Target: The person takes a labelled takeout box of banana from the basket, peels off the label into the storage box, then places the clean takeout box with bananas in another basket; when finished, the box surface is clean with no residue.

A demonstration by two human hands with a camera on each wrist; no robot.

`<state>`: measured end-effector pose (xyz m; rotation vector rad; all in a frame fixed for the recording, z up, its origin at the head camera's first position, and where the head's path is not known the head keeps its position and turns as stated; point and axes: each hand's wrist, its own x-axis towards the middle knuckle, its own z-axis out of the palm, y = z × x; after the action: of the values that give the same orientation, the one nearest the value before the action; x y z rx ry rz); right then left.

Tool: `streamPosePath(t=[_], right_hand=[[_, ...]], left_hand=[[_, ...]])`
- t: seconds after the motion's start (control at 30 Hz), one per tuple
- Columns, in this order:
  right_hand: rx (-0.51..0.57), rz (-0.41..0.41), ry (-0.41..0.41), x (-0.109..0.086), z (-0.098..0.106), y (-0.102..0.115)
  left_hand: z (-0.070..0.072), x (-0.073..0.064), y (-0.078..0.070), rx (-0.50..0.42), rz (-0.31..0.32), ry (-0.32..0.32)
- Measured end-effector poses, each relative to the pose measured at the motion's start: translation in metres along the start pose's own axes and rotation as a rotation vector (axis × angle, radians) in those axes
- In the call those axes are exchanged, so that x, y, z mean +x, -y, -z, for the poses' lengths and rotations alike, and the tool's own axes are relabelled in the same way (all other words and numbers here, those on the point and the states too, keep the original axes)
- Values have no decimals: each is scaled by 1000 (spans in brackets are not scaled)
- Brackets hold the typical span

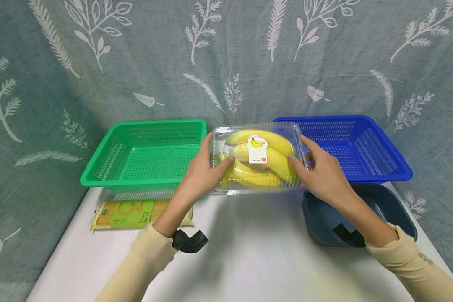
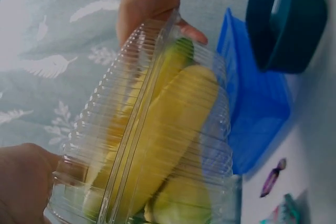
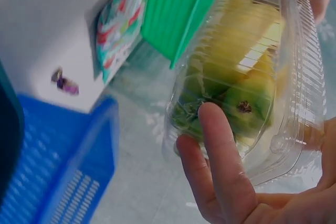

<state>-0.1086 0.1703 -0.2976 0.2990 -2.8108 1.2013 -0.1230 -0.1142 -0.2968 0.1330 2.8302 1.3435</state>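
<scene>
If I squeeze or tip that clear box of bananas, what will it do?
The clear box may flex when squeezed, because its ribbed plastic looks thin. The bananas inside might shift when tipped, as some space shows beside them. The box could also feel slippery, since its plastic looks shiny.

From the head, the banana box (image 1: 257, 157) is viewed from above its near side, forward and down, with the desk (image 1: 256, 251) below and the curtain (image 1: 245, 54) behind it taken in. From the left wrist, the banana box is viewed closely from its left end, toward the blue basket (image 1: 336, 132) beyond its right end. From the right wrist, it is viewed as closely from its right end, toward the green basket (image 1: 154, 163) past its left end. Banana box and blue basket are shared by all three views, a purple item (image 2: 273, 178) below the banana box by both wrist views.
</scene>
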Motion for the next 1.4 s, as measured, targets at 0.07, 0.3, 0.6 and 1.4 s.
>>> streamPosePath(t=[0.07,0.3,0.6,1.4], right_hand=[[16,-12,3,-9,-5,-1],[38,-14,4,-34,-24,-7],[6,-37,-4,-56,-45,-14],[4,-120,68,-86,-102,-37]], left_hand=[[-3,-8,5,-3,-12,-5],[-13,-36,24,-56,-22,4],[-25,-60,44,-84,17,18],[-59,-91,101,-77,73,32]])
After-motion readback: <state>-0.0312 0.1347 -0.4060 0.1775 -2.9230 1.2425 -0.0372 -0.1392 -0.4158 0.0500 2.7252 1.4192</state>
